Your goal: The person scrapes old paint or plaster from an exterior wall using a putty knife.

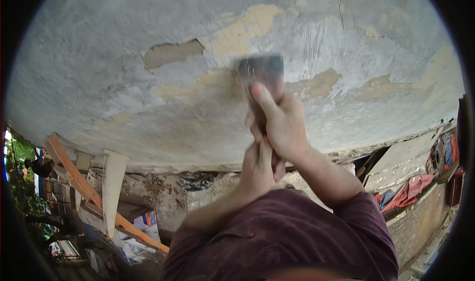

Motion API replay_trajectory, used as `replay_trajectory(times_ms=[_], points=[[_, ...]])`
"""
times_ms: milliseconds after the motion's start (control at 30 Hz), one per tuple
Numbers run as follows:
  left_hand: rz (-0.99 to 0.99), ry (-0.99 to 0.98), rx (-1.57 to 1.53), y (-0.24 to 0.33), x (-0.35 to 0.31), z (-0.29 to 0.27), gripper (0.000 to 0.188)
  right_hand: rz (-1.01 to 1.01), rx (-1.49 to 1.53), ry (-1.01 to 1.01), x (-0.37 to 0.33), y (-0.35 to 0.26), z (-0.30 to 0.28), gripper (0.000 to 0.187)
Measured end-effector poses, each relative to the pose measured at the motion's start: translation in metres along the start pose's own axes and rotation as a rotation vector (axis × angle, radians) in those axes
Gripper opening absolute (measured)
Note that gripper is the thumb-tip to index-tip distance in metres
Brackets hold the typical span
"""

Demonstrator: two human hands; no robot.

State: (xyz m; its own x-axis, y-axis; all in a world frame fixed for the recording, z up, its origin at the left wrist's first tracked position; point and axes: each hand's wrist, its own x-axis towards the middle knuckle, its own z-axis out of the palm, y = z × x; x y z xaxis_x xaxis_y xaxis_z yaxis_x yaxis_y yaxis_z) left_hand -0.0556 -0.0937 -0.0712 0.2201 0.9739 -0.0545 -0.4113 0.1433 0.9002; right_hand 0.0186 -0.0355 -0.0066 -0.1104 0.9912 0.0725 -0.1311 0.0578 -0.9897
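This place is looking like a run-down building being repaired, partly open to outdoors: grey paint is peeling off a broad plastered surface, an orange beam is slanting at left, greenery is showing beyond, and boards and reddish cloth are cluttering the right.

The scraper is facing the wall, the right hand sitting higher along it than the left hand. Over left, a plank is slanting; far right, cloth is lying; plastic is resting between.
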Motion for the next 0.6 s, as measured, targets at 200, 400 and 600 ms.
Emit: replay_trajectory(times_ms=[200, 400, 600], points=[[0.011, -0.016, -0.028, 0.007, 0.006, -0.001, 0.036, 0.027, 0.060, 0.030, 0.001, -0.003, 0.005, 0.046], [-0.006, 0.040, 0.033, 0.012, 0.009, -0.006, 0.044, -0.020, 0.117, -0.017, 0.014, -0.009, 0.009, 0.040], [0.069, 0.003, 0.237, 0.025, 0.012, -0.020, 0.053, -0.049, 0.084, 0.031, 0.015, -0.002, 0.021, 0.042]])
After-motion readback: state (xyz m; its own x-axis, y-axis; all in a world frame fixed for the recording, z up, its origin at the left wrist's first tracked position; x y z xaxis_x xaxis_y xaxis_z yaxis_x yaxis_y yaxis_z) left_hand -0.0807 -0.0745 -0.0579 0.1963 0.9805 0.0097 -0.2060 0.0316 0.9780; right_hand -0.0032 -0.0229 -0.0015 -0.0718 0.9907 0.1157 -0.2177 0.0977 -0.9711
